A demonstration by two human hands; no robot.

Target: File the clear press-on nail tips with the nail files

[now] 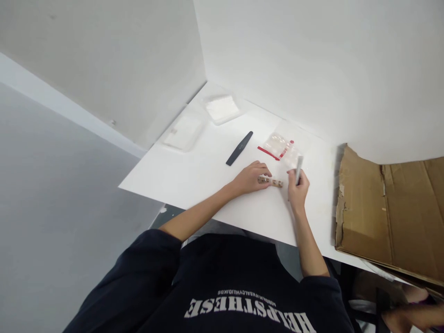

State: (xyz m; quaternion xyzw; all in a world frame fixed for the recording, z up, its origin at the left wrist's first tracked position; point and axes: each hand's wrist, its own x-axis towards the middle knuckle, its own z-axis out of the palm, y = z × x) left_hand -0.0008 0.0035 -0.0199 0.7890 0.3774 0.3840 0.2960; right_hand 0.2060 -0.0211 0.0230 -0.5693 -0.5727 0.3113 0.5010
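White walls point(312, 60) are rising behind a white counter point(197, 178) spanning mid-frame, with brown cardboard point(412, 208) sitting at right. Right of centre, a slim strip point(276, 183) is showing brown and pale sections; the left hand point(250, 179) is pinching its left end, while the right hand point(297, 190) is clamping a flat grey stick point(299, 167) in its grip.

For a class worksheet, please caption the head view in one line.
Left hand at a brownish strip, right hand holding a pale stick, over a white table.
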